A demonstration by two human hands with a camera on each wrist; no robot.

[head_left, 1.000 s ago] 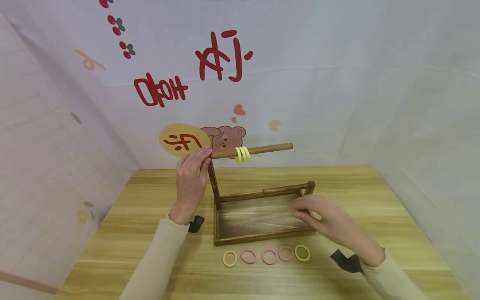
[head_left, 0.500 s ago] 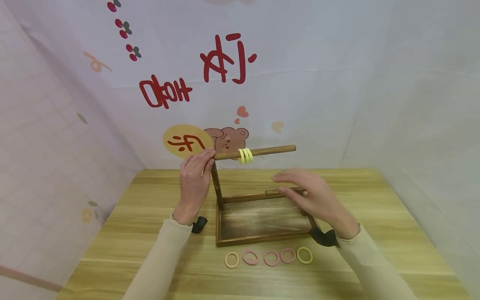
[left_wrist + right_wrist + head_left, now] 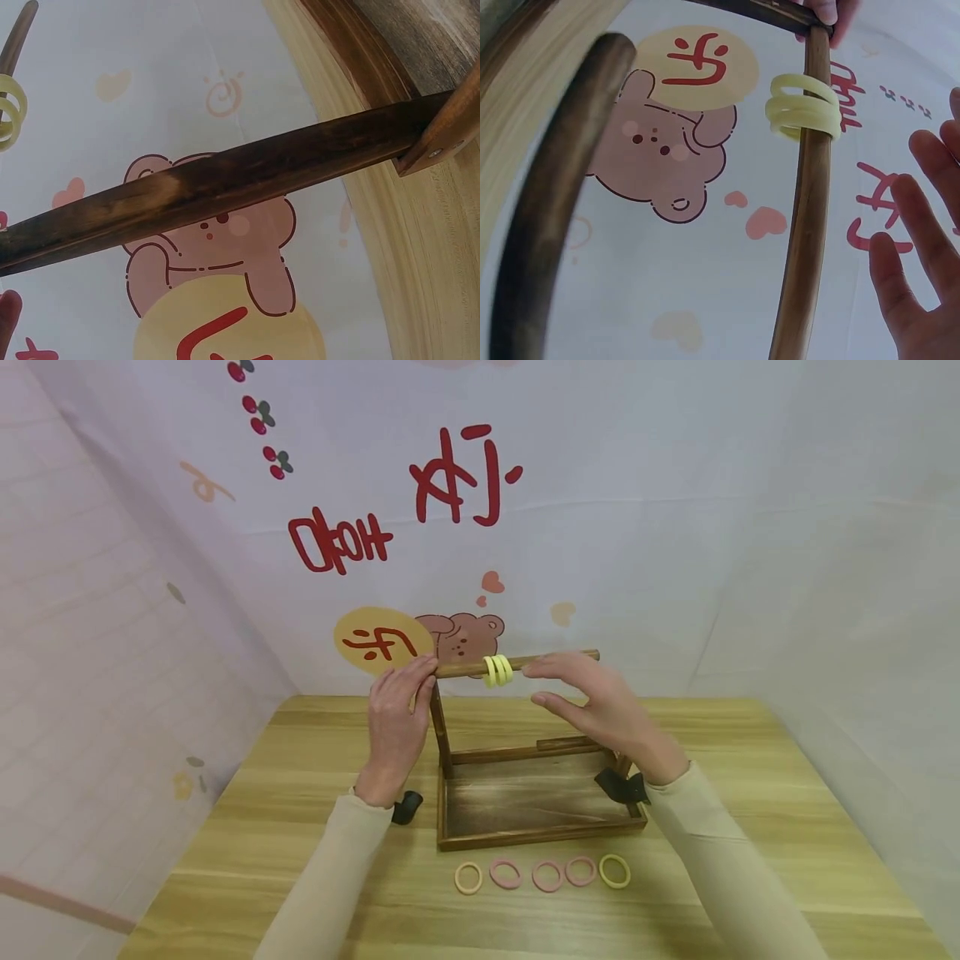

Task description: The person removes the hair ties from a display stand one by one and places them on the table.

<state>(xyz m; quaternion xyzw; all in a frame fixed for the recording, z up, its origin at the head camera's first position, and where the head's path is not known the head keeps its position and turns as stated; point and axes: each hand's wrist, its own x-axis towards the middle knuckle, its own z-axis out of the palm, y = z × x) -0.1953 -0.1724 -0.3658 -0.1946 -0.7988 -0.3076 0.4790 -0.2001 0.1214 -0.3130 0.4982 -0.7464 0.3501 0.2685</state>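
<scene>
Left hand (image 3: 397,718) gripping, right hand (image 3: 603,706) raised, fingers (image 3: 890,277) apart

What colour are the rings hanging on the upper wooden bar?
Pale yellow, all three rings; the right wrist view shows them best.

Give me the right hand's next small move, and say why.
Probably ease the right hand in and pinch the yellow rings. Its fingers are spread and hold nothing, close beside the three rings, which hang round the upper bar; the left hand grips the corner at that bar's supported end, which should help steady it.
</scene>
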